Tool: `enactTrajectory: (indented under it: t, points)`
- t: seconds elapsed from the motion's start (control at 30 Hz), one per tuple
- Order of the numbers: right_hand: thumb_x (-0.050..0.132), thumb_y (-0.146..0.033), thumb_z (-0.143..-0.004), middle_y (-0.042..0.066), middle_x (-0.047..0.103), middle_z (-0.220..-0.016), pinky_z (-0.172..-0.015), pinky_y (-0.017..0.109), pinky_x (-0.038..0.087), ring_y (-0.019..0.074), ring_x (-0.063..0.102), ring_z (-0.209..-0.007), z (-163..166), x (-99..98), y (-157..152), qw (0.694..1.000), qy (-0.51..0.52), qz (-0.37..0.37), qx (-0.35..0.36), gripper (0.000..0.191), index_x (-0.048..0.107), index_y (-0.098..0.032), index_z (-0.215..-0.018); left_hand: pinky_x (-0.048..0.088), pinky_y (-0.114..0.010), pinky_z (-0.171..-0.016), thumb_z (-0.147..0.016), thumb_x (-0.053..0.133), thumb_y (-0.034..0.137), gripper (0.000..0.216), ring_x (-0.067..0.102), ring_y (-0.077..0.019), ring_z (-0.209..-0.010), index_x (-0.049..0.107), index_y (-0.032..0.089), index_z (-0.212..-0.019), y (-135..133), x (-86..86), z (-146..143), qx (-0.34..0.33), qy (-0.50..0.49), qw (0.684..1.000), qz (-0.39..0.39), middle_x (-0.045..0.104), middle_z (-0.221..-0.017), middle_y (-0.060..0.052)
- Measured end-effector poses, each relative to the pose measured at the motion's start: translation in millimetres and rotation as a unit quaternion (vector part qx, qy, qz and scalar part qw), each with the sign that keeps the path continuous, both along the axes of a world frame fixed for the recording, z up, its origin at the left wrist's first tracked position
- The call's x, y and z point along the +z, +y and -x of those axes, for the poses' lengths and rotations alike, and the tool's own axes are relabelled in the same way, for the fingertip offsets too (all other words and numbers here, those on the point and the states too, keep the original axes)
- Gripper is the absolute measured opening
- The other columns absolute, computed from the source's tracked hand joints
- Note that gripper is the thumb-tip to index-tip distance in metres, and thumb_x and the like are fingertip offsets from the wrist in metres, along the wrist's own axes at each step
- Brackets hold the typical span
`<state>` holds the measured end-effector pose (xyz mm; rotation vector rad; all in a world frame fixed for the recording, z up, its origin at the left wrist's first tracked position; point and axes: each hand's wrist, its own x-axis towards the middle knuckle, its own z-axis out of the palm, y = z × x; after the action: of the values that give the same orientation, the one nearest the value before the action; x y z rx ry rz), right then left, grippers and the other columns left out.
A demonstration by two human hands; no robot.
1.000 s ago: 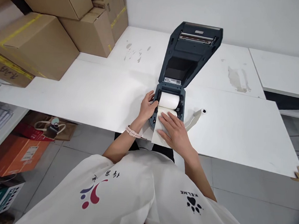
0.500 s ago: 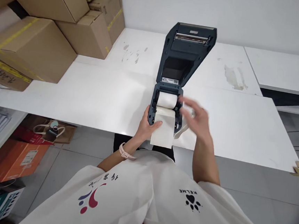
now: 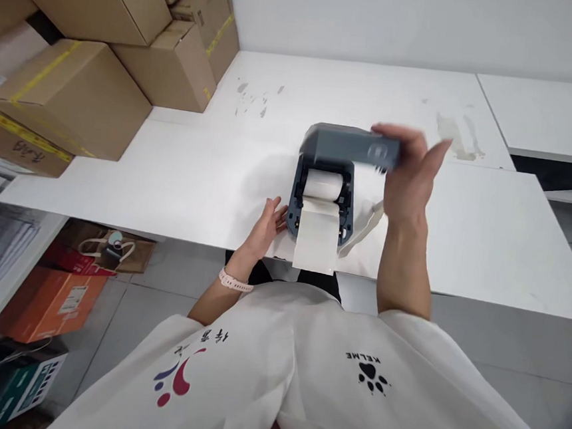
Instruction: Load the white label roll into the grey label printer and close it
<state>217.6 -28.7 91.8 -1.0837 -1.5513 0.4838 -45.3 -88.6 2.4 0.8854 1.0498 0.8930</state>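
I am holding the left hand (image 3: 266, 227) open beside the printer (image 3: 295, 202); the right hand (image 3: 410, 175) is touching the lid (image 3: 343, 145), grip unclear. The shirt (image 3: 274, 354) is showing "KELME" inverted.

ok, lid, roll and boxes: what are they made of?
Lid: probably plastic, by its even grey, moulded look; blur hides the finish.
Roll: likely paper, smooth white, wound into a cylinder.
Boxes: cardboard, matte brown, crisp folded edges.
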Motion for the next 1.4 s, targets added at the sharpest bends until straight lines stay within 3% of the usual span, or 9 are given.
enactTrajectory:
  t: [0.17, 0.3, 0.5, 0.83, 0.97, 1.03, 1.13, 1.23, 1.4]
  points:
    - [0.012, -0.059, -0.11, 0.006, 0.067, -0.144, -0.128, 0.059, 0.037, 0.0305, 0.047, -0.152, 27.4, -48.5, -89.0, 0.988, -0.151, 0.035, -0.025, 0.069, 0.072, -0.032, -0.128, 0.051, -0.053, -0.118, -0.087, 0.056, 0.082, 0.085, 0.056, -0.0352, -0.148, 0.049, 0.032, -0.155, 2.3, 14.9, -12.5, 0.009, 0.009, 1.0, 0.008, 0.058, -0.159, -0.011]
    - [0.019, -0.051, -0.111, 0.008, 0.059, -0.154, -0.129, 0.061, 0.034, 0.031, 0.037, -0.159, 43.8, -73.7, -99.5, 0.972, -0.211, 0.036, -0.099, 0.058, 0.062, -0.031, -0.144, 0.048, -0.05, -0.121, -0.085, 0.075, 0.062, 0.079, 0.055, -0.0336, -0.148, 0.049, 0.028, -0.151, -6.8, 24.4, -36.9, 0.024, 0.016, 0.999, -0.038, 0.057, -0.16, -0.011]
    - [0.026, -0.04, -0.11, 0.007, 0.053, -0.16, -0.129, 0.059, 0.034, 0.0281, 0.034, -0.161, 40.2, -94.4, -98.7, 0.972, -0.217, -0.002, -0.088, 0.053, 0.044, -0.033, -0.16, 0.049, -0.049, -0.119, -0.079, 0.08, 0.056, 0.084, 0.057, -0.0333, -0.144, 0.047, 0.023, -0.149, -12.1, 12.7, -44.0, 0.075, 0.026, 0.994, -0.076, 0.057, -0.157, -0.015]
    - [0.023, -0.041, -0.109, 0.007, 0.058, -0.153, -0.129, 0.058, 0.034, 0.0287, 0.038, -0.158, 44.1, -99.2, -94.4, 0.97, -0.212, 0.006, -0.118, 0.051, 0.064, -0.032, -0.138, 0.049, -0.045, -0.112, -0.076, 0.074, 0.072, 0.084, 0.057, -0.0317, -0.137, 0.046, 0.025, -0.139, -4.3, -11.7, -49.6, 0.104, 0.06, 0.98, -0.16, 0.056, -0.148, -0.016]
    - [0.023, -0.04, -0.11, 0.009, 0.058, -0.152, -0.127, 0.056, 0.038, 0.0274, 0.041, -0.157, 43.2, -96.8, -94.2, 0.965, -0.23, -0.01, -0.127, 0.05, 0.063, -0.029, -0.138, 0.047, -0.042, -0.113, -0.075, 0.079, 0.068, 0.087, 0.055, -0.0289, -0.137, 0.045, 0.025, -0.143, -33.2, -16.2, -39.3, 0.068, 0.082, 0.983, -0.151, 0.053, -0.151, -0.015]
    - [0.025, -0.04, -0.111, 0.009, 0.059, -0.152, -0.127, 0.054, 0.039, 0.0259, 0.042, -0.156, 42.5, -95.9, -94.4, 0.967, -0.223, -0.016, -0.122, 0.048, 0.061, -0.029, -0.141, 0.045, -0.042, -0.112, -0.071, 0.085, 0.063, 0.085, 0.055, -0.0274, -0.132, 0.051, 0.023, -0.138, -54.3, -19.1, -33.4, 0.105, 0.165, 0.971, -0.136, 0.054, -0.146, -0.015]
    - [0.026, -0.041, -0.111, 0.008, 0.058, -0.152, -0.128, 0.052, 0.037, 0.0245, 0.04, -0.156, 41.3, -94.8, -95.0, 0.969, -0.218, -0.026, -0.113, 0.046, 0.061, -0.03, -0.141, 0.05, -0.037, -0.094, -0.078, 0.078, 0.061, 0.055, 0.06, -0.0191, -0.097, 0.064, 0.021, -0.114, -74.5, -19.3, -28.1, 0.115, 0.188, 0.97, -0.1, 0.066, -0.11, -0.008]
    - [0.026, -0.044, -0.111, 0.009, 0.055, -0.155, -0.127, 0.054, 0.036, 0.0267, 0.038, -0.158, 41.1, -90.9, -97.3, 0.963, -0.243, -0.015, -0.116, 0.049, 0.062, -0.029, -0.141, 0.048, -0.031, -0.073, -0.081, 0.073, 0.062, 0.043, 0.047, -0.0127, -0.068, 0.062, 0.021, -0.074, -74.3, -12.6, -28.7, 0.035, 0.106, 0.991, -0.071, 0.052, -0.07, 0.003]
    - [0.033, -0.047, -0.11, 0.008, 0.059, -0.153, -0.128, 0.06, 0.029, 0.0299, 0.044, -0.154, 49.0, -77.5, -100.1, 0.947, -0.286, 0.014, -0.143, 0.046, 0.069, -0.031, -0.135, 0.048, -0.029, -0.061, -0.073, 0.077, 0.063, 0.05, 0.042, -0.0109, -0.061, 0.053, 0.021, -0.058, -62.7, -0.1, -31.3, -0.009, 0.068, 0.993, -0.093, 0.041, -0.06, 0.005]
